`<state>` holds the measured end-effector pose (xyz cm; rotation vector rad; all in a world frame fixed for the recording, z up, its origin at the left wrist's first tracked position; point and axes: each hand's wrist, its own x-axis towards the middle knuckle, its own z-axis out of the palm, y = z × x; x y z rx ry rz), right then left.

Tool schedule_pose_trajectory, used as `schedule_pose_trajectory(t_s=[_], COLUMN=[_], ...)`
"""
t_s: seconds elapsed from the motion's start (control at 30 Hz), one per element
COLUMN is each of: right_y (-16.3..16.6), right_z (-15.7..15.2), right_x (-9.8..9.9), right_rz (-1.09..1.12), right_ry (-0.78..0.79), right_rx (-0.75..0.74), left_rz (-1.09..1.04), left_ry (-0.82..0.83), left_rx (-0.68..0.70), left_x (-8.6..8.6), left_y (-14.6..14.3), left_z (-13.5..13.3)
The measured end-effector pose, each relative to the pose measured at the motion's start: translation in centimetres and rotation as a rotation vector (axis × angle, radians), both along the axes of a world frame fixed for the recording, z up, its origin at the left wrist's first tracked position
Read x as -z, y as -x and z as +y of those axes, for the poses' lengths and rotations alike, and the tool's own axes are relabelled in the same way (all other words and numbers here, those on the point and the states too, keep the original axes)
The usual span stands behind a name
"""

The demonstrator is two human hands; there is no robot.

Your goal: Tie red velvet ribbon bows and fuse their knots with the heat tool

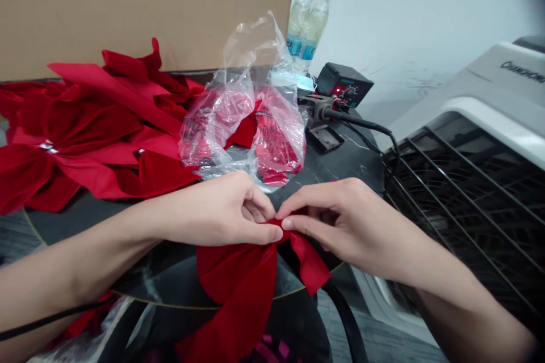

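Near the front edge of the dark table, a red fabric bow [251, 272] hangs from both of my hands, its tails drooping past the rim. My left hand [234, 212] is closed on its top, thumb lying along the cloth. Right beside it, my right hand [336, 218] pinches the same red cloth between thumb and forefinger. The fingertips of the two hands almost meet. What lies under the fingers is hidden. Just beyond my hands sits a clear plastic bag [242, 91] with red fabric pieces in it.
Red bows [93, 130] are heaped at the left of the black marbled table [340, 164]. Two bottles [309, 22] stand behind a black control box [346, 85] with a cable. A large heater-like appliance [468, 181] flanks the right side, and a cardboard box [145, 5] the back.
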<state>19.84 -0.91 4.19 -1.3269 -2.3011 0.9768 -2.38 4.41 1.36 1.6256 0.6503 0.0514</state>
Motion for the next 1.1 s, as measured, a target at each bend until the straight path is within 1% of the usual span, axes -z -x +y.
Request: schedule_pose_trajectory(t_s=[0.1,0.2,0.27,0.37,0.43,0.5,0.57,0.63,0.7,0.77,0.9,0.93,0.97,1.0,1.03,1.1], right_y=[0.2,0.3,0.1,-0.5,-0.9,-0.9,-0.7,-0.5,-0.5,-1.0,-2.8,-3.1,-3.2,-3.1,-2.6,-0.9], right_z=[0.1,0.1,-0.3,-1.7,-2.8,-3.7,-4.0,-4.0,-3.8,-3.4,-2.1,-1.8,-1.6,-1.6,-1.7,-2.2], right_x=[0.2,0.4,0.4,0.4,0.8,1.7,2.8,3.7,4.1,4.1,3.7,3.6,3.5,3.5,3.4,3.5], right_rz=[0.002,0.01,0.029,0.044,-0.042,-0.181,-0.289,-0.319,-0.307,-0.294,-0.299,-0.297,-0.283,-0.252,-0.201,-0.084], right_ry=[-0.084,-0.168,-0.296,-0.521,-0.57,-0.617,-0.717,-0.819,-0.895,-0.931,-0.963,-0.979,-0.993,-0.992,-0.963,-0.856], right_rx=[-0.031,-0.063,-0.015,0.145,0.18,0.173,0.187,0.197,0.178,0.121,-0.094,-0.121,-0.108,-0.048,0.051,0.273], left_rz=[0.033,0.05,0.035,0.0,-0.032,-0.055,-0.073,-0.09,-0.098,-0.106,-0.166,-0.181,-0.192,-0.199,-0.202,-0.206], left_ry=[0.054,0.092,0.079,0.017,-0.023,-0.032,-0.008,0.017,0.029,0.054,0.256,0.276,0.252,0.187,0.097,-0.087], left_rx=[-0.067,-0.071,-0.09,-0.202,-0.279,-0.345,-0.383,-0.405,-0.42,-0.436,-0.457,-0.473,-0.497,-0.535,-0.587,-0.695], left_x=[0.3,0.5,0.4,0.1,0.0,0.0,0.1,0.2,0.3,0.2,0.1,0.1,0.2,0.2,0.2,0.2], left_y=[-0.2,-0.1,0.0,0.0,-0.2,-0.4,-0.6,-0.6,-0.6,-0.5,-0.7,-0.8,-0.9,-1.0,-1.1,-1.3], left_z=[0.1,0.3,0.5,0.5,0.4,0.3,0.2,0.1,0.1,0.0,-0.3,-0.4,-0.4,-0.5,-0.6,-0.7])
